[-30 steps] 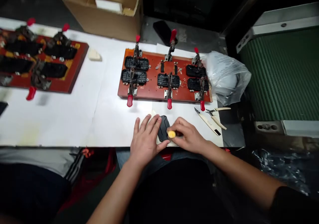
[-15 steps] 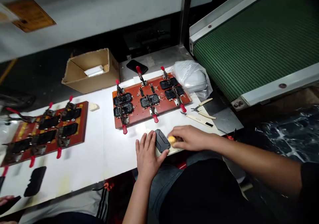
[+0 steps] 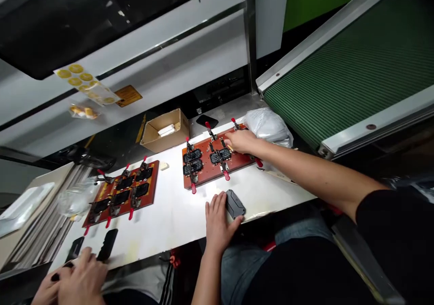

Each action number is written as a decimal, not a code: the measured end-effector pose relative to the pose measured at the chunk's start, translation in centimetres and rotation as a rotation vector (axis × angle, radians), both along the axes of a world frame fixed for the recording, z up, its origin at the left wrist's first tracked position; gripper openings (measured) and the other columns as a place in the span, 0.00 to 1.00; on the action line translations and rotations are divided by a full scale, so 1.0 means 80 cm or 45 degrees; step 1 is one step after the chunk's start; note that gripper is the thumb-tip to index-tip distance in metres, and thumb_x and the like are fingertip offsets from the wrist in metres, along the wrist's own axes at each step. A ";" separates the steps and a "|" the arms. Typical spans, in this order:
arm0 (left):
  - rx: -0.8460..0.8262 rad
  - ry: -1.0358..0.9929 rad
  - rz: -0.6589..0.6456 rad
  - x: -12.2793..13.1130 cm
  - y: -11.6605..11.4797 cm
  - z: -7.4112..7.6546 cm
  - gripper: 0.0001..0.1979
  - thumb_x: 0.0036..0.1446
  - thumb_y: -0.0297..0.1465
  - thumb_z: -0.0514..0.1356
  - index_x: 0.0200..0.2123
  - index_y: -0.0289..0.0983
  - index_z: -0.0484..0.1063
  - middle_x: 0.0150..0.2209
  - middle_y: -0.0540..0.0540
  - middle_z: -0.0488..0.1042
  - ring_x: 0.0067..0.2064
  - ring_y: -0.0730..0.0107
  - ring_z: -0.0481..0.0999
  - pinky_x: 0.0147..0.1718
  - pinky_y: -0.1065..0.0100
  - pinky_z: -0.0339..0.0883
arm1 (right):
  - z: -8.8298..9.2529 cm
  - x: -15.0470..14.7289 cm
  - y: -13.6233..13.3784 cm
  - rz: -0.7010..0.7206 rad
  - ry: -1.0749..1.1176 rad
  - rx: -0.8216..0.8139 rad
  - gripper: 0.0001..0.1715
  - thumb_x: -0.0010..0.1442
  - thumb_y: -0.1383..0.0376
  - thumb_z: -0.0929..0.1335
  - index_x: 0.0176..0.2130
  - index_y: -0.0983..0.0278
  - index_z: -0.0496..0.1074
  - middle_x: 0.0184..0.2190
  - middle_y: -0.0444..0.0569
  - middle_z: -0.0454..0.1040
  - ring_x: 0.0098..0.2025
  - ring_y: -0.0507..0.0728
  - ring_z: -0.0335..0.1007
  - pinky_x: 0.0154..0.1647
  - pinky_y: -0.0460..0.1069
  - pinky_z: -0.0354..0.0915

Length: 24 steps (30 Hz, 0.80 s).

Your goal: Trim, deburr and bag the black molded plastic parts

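A dark grey rectangular part (image 3: 235, 204) lies on the white table near its front edge. My left hand (image 3: 219, 223) rests beside it with fingers spread, the fingertips and thumb touching its side and lower corner. My right hand (image 3: 241, 142) reaches over the red-brown fixture board (image 3: 206, 174), above its right half; a bit of something yellow shows at its fingertips. Black parts (image 3: 192, 161) sit on the board under metal toggle clamps with red handles (image 3: 226, 175). The right forearm hides part of the board and of the pale-handled tools.
Another fixture board (image 3: 154, 183) stands on the left, with a co-worker's hands (image 3: 83, 275) in front of it. Behind are a cardboard box (image 3: 185, 128) and a black phone (image 3: 206, 121). A plastic bag (image 3: 269, 126) lies by the green conveyor (image 3: 346, 69).
My right hand has moved from beside the grey part up and over the fixture board. My left hand stays by the part. The view has shifted, showing more of the left side.
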<state>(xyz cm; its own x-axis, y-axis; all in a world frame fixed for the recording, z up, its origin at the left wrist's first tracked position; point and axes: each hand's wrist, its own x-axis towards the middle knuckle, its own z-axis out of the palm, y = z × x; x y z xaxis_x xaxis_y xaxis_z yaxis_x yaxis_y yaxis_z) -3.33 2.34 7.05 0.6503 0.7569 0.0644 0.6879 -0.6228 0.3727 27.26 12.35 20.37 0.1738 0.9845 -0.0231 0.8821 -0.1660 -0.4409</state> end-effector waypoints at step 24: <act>-0.689 -0.311 -0.117 0.002 -0.149 0.017 0.48 0.62 0.53 0.63 0.75 0.44 0.45 0.70 0.33 0.61 0.70 0.43 0.65 0.66 0.41 0.64 | -0.273 0.070 -0.471 -0.867 0.597 0.131 0.22 0.58 0.44 0.67 0.42 0.57 0.75 0.56 0.60 0.71 0.61 0.72 0.70 0.66 0.71 0.64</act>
<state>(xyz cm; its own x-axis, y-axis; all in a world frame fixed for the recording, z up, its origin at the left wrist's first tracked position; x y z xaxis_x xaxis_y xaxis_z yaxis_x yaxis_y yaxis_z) -3.18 -9.56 8.44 0.7296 0.6652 -0.1586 0.4946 -0.3532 0.7941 32.89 -25.31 -1.51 0.7269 0.6687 -0.1566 0.3245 -0.5354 -0.7798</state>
